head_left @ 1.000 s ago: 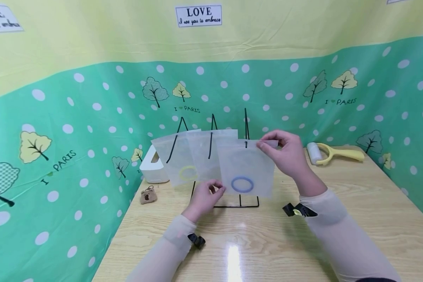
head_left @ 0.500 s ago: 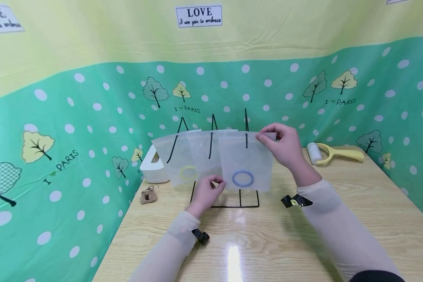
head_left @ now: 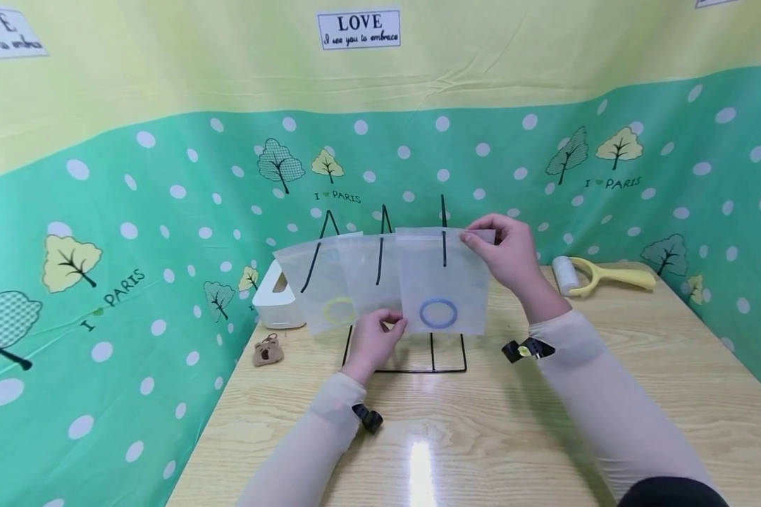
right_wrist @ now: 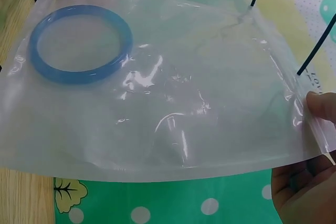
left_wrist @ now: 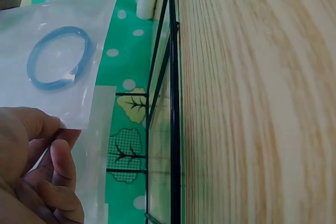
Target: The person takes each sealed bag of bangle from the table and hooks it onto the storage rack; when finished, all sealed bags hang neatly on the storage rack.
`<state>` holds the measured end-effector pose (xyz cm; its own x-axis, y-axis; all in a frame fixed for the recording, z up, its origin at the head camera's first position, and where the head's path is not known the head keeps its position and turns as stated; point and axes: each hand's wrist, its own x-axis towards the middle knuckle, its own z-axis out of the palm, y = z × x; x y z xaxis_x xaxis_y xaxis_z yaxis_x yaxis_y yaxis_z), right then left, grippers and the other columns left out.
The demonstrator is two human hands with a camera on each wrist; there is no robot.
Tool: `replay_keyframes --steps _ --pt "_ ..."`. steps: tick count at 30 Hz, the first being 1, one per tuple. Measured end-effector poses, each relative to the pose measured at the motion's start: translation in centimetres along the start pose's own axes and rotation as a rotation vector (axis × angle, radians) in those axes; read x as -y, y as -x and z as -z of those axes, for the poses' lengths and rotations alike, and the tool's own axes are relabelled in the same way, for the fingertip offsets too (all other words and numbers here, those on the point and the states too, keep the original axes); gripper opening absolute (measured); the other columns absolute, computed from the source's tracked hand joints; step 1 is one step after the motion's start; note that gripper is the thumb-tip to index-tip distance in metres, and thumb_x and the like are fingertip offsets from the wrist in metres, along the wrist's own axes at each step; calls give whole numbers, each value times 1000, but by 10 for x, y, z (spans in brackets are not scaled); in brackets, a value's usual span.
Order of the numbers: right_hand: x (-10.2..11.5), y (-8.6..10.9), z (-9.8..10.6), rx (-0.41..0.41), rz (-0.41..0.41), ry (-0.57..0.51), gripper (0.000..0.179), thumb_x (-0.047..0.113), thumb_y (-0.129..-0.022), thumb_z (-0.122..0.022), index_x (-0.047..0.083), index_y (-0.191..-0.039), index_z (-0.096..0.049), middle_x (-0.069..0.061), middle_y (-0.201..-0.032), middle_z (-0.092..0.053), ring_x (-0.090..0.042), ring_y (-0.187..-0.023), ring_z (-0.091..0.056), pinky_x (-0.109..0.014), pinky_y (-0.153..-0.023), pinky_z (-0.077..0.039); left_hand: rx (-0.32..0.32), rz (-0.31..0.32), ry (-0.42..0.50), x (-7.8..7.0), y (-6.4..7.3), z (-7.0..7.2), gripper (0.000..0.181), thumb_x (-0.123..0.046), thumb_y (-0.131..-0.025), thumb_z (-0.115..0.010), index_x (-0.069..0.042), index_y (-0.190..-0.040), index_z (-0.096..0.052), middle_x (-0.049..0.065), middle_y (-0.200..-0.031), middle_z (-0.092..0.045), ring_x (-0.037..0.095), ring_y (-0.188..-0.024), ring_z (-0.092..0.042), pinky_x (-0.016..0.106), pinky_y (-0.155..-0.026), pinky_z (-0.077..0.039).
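Observation:
A clear plastic bag [head_left: 440, 278] with a blue bangle [right_wrist: 79, 77] inside is at the rightmost prong of a black wire rack [head_left: 418, 371]; the prong shows in front of the bag below its top edge. My right hand [head_left: 512, 255] pinches the bag's top right corner between thumb and fingers. At the lower left corner my left hand [head_left: 374, 343] pinches the edge, as the left wrist view shows. Left of it hang a middle bag [head_left: 366, 264] and a bag [head_left: 307, 271] with a yellow ring [head_left: 327, 312], each on a prong.
A white box [head_left: 279, 315] stands behind the rack's left side. In front of it lies a brown bear keychain [head_left: 268, 352]. A yellow-handled lint roller [head_left: 621, 277] rests at the back right of the wooden table [head_left: 482, 451]. A patterned curtain [head_left: 482, 162] surrounds the table.
Both hands have raised the bag with the blue bangle, and its top edge has slid up along the right prong, so more of the prong shows in front. The other bags hang as before.

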<state>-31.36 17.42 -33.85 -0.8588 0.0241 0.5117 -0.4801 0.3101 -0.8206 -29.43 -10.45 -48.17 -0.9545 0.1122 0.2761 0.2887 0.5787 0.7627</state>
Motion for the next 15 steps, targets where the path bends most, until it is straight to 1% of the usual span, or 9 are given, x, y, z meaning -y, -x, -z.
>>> replay_keyframes --steps 4,8,15 --pt "-2 -2 0 5 -15 -5 27 33 -96 -79 8 -103 -76 -9 -102 -67 -29 -83 -60 -31 -65 -50 -8 10 16 1 -2 -1 12 -29 -99 -75 -20 -104 -81 -11 -98 -74 12 -67 -60 31 -58 -50" --pt "-3 -4 1 3 -21 -9 27 33 -96 -79 7 -104 -76 -9 -103 -66 -26 -83 -60 -30 -65 -50 -16 -2 32 1 -6 -3 10 -26 -99 -75 -21 -104 -81 -11 -99 -74 11 -66 -59 30 -58 -50" --pt "-2 -5 0 1 -28 -8 26 33 -97 -79 8 -104 -75 -9 -104 -66 -25 -84 -59 -32 -67 -50 -34 -39 24 -1 -8 -8 13 -25 -99 -76 -16 -106 -81 -9 -100 -75 11 -64 -59 30 -58 -50"
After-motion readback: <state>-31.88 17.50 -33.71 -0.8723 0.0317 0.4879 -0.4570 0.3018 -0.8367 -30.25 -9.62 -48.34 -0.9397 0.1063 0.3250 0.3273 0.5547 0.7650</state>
